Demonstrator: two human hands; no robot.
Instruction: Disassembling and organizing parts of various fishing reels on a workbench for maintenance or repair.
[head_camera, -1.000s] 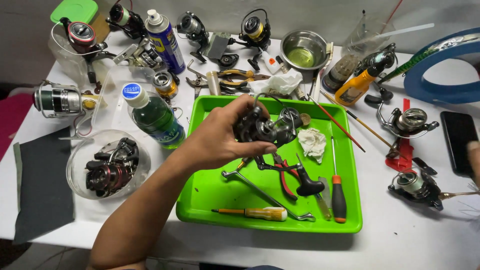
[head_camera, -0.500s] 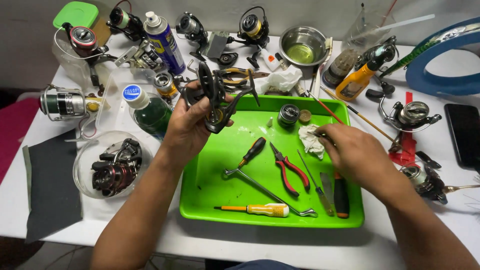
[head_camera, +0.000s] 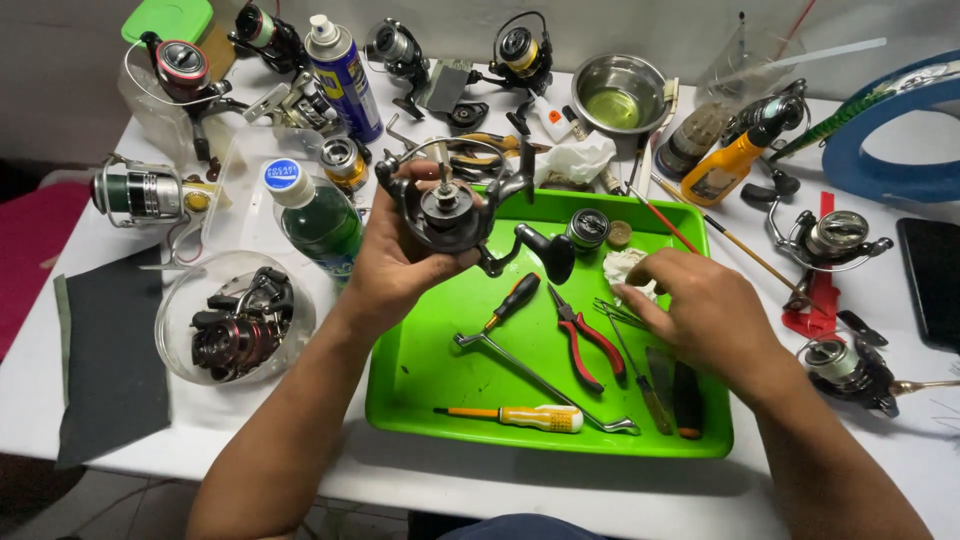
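My left hand (head_camera: 395, 262) grips a dark fishing reel body (head_camera: 452, 207) and holds it up over the left part of the green tray (head_camera: 440, 375); its black handle knob (head_camera: 553, 252) hangs to the right. My right hand (head_camera: 700, 312) rests inside the tray, fingers down on a white crumpled cloth (head_camera: 625, 268) and a bundle of thin metal picks (head_camera: 620, 312). Whether those fingers pinch anything is unclear. In the tray lie red-handled pliers (head_camera: 588, 338), a yellow-handled screwdriver (head_camera: 525, 417), a black-handled screwdriver (head_camera: 510, 300), a long metal wrench (head_camera: 545, 383) and a small spool (head_camera: 587, 228).
A clear bowl with a dark reel (head_camera: 235, 320) and a green bottle (head_camera: 315, 215) stand left of the tray. Several reels, a blue spray can (head_camera: 345, 75), a steel bowl (head_camera: 618, 95) and an orange oil bottle (head_camera: 728, 165) crowd the back. More reels (head_camera: 835, 240) and a phone (head_camera: 930, 280) lie right.
My left hand has lifted the reel out of the tray and turned it toward me. My right hand came in and settled on the cloth and picks.
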